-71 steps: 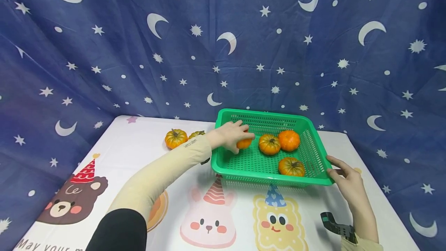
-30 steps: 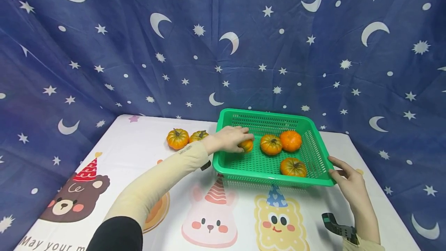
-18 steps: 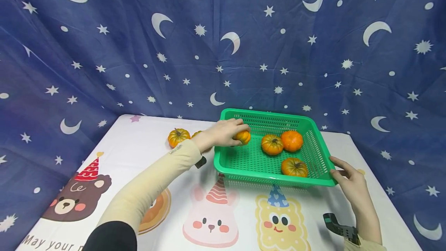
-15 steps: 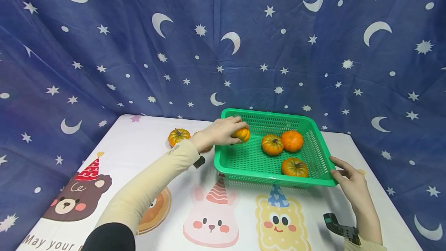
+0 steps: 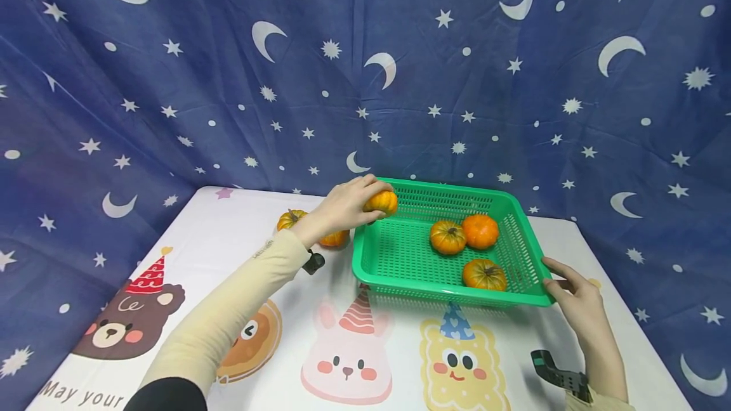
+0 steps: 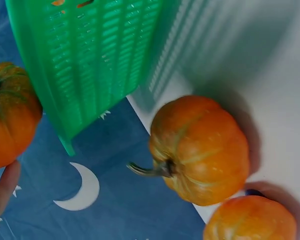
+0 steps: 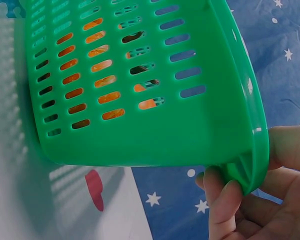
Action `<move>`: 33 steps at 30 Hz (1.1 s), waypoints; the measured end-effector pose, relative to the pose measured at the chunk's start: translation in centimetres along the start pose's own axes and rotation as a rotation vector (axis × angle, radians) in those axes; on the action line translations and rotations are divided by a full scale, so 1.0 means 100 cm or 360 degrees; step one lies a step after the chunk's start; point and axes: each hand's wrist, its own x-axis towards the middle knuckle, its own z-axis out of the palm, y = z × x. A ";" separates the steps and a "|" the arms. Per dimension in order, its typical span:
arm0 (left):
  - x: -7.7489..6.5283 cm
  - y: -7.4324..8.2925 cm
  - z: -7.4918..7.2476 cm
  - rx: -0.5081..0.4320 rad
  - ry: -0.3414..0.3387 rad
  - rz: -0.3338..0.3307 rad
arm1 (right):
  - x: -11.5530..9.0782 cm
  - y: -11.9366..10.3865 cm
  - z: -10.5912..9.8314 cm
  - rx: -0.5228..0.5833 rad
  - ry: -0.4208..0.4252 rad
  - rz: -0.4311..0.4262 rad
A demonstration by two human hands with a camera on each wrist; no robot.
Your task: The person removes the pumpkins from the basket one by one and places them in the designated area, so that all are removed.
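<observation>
My left hand (image 5: 347, 205) grips a small orange pumpkin (image 5: 381, 203) above the left rim of the green plastic basket (image 5: 400, 271). In the left wrist view that held pumpkin (image 6: 10, 120) shows at the left edge, with a fingertip under it. My right hand (image 5: 579, 297) holds the basket's right front corner; the right wrist view shows fingers (image 7: 225, 200) curled round its rim. Inside the basket lie a yellow-orange pumpkin (image 5: 447, 237), a brighter orange pumpkin (image 5: 480, 231) and a greenish-orange pumpkin (image 5: 484, 274).
Left of the basket, a pumpkin (image 5: 290, 219) and another pumpkin (image 5: 334, 238) sit on the table, partly hidden behind my left hand and wrist. The white cloth (image 5: 240, 208) carries cartoon prints. A blue curtain (image 5: 320, 113) with moons and stars hangs behind.
My left hand has taken hold of the pumpkin in the basket, lifted it and carried it left to the rim. My right hand keeps its hold on the basket corner.
</observation>
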 end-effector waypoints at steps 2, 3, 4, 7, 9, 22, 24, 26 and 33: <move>-0.005 -0.004 -0.001 -0.0014 0.0057 -0.0035 | -0.002 -0.004 -0.001 -0.0039 -0.0018 -0.0008; -0.007 -0.005 -0.001 -0.0023 0.0081 -0.0052 | -0.002 -0.005 -0.001 -0.0048 -0.0018 -0.0008; -0.009 -0.007 -0.001 -0.0030 0.0103 -0.0072 | -0.003 -0.006 -0.001 -0.0051 -0.0018 -0.0009; -0.017 -0.011 -0.003 -0.0053 0.0148 -0.0128 | -0.003 -0.007 -0.001 -0.0050 -0.0018 -0.0002; -0.022 -0.014 -0.004 -0.0060 0.0181 -0.0151 | -0.003 -0.007 -0.001 -0.0047 -0.0013 0.0002; -0.066 -0.052 -0.013 -0.0076 0.0480 -0.0284 | -0.002 -0.006 -0.003 -0.0059 -0.0016 0.0018; -0.071 -0.058 -0.015 -0.0084 0.0513 -0.0321 | -0.002 -0.005 -0.003 -0.0062 -0.0024 0.0017; -0.077 -0.064 -0.017 -0.0103 0.0543 -0.0364 | -0.002 -0.005 -0.002 -0.0063 -0.0024 0.0019; -0.099 -0.084 -0.017 -0.0222 0.0681 -0.0538 | -0.002 -0.005 0.000 -0.0063 -0.0034 0.0042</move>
